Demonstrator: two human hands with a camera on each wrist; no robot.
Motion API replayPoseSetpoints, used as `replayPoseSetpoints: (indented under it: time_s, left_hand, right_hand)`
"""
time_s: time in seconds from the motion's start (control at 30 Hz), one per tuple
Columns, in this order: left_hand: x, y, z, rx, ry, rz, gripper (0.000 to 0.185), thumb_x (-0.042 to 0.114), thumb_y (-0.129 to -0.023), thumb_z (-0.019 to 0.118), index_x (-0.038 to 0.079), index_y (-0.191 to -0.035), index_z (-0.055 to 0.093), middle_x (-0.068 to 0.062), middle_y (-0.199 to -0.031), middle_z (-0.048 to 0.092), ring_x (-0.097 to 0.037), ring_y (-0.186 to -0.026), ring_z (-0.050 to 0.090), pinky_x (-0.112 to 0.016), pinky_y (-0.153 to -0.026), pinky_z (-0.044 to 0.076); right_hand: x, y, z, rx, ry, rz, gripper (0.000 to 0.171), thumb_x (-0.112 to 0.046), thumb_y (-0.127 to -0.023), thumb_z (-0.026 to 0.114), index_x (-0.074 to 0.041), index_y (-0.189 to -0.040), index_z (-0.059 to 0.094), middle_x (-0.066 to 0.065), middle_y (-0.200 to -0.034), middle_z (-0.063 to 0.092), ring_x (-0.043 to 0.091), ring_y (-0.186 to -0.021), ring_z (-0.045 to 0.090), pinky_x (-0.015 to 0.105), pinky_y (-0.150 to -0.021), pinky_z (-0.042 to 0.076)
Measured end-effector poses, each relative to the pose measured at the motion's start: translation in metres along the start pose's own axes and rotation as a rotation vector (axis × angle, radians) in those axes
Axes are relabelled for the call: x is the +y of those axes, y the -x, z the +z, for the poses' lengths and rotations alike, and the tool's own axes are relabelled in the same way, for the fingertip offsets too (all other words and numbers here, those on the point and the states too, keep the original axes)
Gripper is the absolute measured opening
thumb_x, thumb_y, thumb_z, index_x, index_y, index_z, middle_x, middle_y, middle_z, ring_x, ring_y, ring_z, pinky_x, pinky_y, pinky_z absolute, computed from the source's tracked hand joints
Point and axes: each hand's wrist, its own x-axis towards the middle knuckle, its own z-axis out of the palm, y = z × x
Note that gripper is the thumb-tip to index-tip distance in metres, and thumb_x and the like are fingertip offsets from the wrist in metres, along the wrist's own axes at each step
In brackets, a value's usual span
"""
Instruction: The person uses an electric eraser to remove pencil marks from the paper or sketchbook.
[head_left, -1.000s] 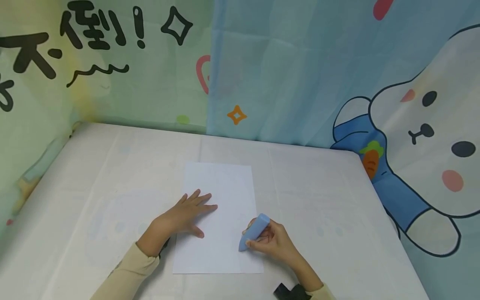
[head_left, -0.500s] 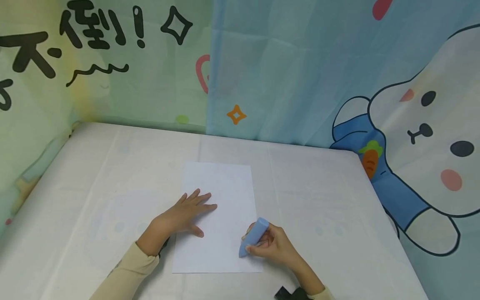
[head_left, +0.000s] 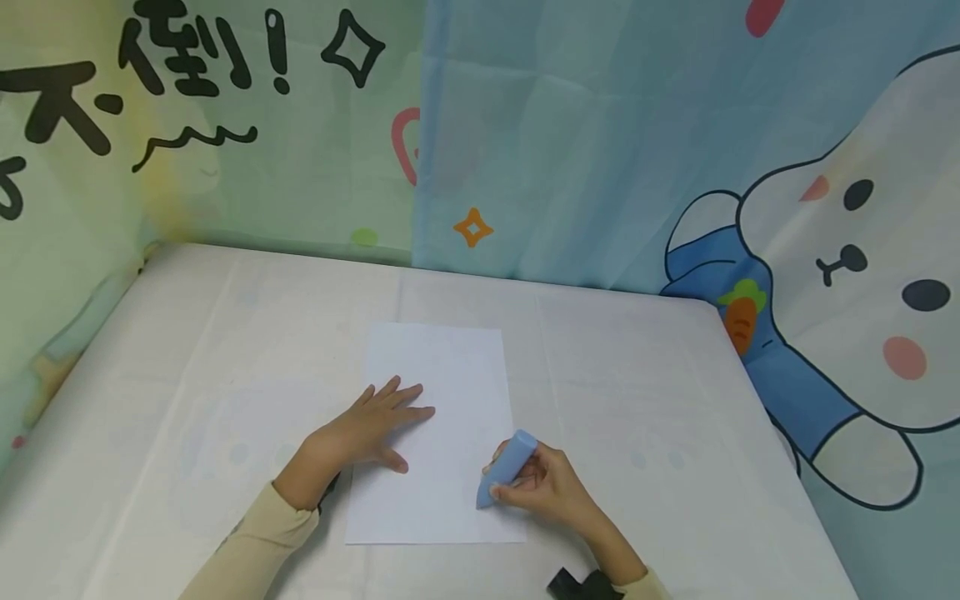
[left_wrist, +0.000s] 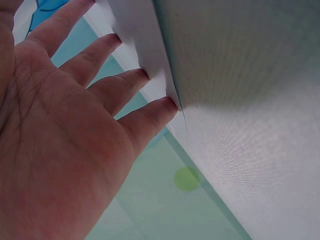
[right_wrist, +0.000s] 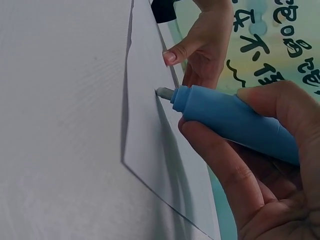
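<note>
Fingers of the right hand (head_left: 543, 485) curl round a thick blue marker (head_left: 507, 468), thumb and forefinger pinching its barrel, and the grey tip touches a white sheet of paper (head_left: 450, 375) close to the sheet's right edge, in its lower part. In the right wrist view the marker (right_wrist: 235, 120) slants down onto the paper (right_wrist: 145, 115), tip on the surface. The left hand (head_left: 372, 433) lies flat with fingers spread and straight, pressing the left side of the sheet; its fingertips (left_wrist: 167, 104) rest on the paper just inside the left edge. Between the two hands the middle of the sheet lies bare, as does its whole upper half. The paper sits near the front of a white table (head_left: 225, 333), with wide bare cloth to left, right and behind. Printed cartoon curtains (head_left: 562, 125) close off the table's back and sides.
</note>
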Motion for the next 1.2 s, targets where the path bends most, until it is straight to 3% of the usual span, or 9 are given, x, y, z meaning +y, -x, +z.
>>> replayPoseSetpoints:
  time_s: [1.2]
  left_hand:
    - [-0.0017, -0.0015, 0.0008, -0.017, -0.003, -0.008, 0.077, 0.022, -0.075, 0.082, 0.007, -0.142, 0.049, -0.020, -0.156, 0.031, -0.045, -0.146, 0.015, -0.063, -0.115, 0.013]
  right_hand:
    - [-0.0027, 0.0075, 0.0005, -0.022, 0.024, 0.016, 0.031, 0.015, -0.078, 0.069, 0.016, -0.104, 0.055, 0.033, -0.092, 0.063, 0.006, -0.085, 0.070, 0.033, -0.062, 0.060]
